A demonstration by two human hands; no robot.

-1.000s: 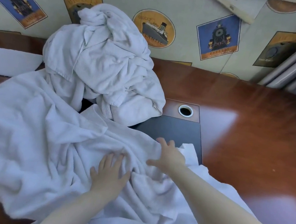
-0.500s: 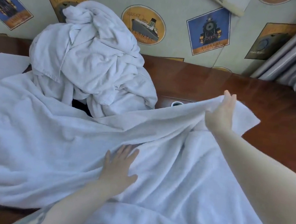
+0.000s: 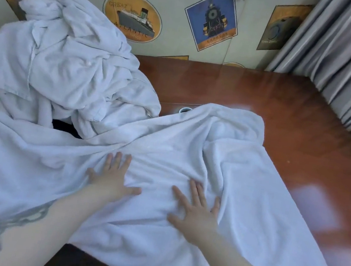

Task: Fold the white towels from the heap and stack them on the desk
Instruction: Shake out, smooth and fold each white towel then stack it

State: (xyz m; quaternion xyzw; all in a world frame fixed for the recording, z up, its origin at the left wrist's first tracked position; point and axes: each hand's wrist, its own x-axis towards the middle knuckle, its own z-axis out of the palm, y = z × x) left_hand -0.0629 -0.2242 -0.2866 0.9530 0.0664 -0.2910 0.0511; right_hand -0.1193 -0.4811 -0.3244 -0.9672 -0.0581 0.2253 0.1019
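Towel in work: one large white towel (image 3: 219, 183) lies spread over the near half of the desk (image 3: 284, 116), its far right corner rumpled and its near right edge hanging past the desk edge.
Left hand: the left hand (image 3: 111, 180) rests palm down on the towel, fingers straight and spread, holding nothing; judged to be pinning the cloth so it does not slide.
Right hand: the right hand (image 3: 196, 210) also lies flat just beside it, fingers splayed, pressing rather than pinching (creases fan out from under both palms).
Heap: the heap (image 3: 63, 62) of unfolded white towels sits at the back left against the wall, touching the spread towel's far edge.
Stack: no folded stack can be seen here.
Step judged: smoothing the towel flat before a first fold.
Risk: the overhanging edge may drag the cloth off once the palms lift.
Background: curtain (image 3: 346, 66) at right.
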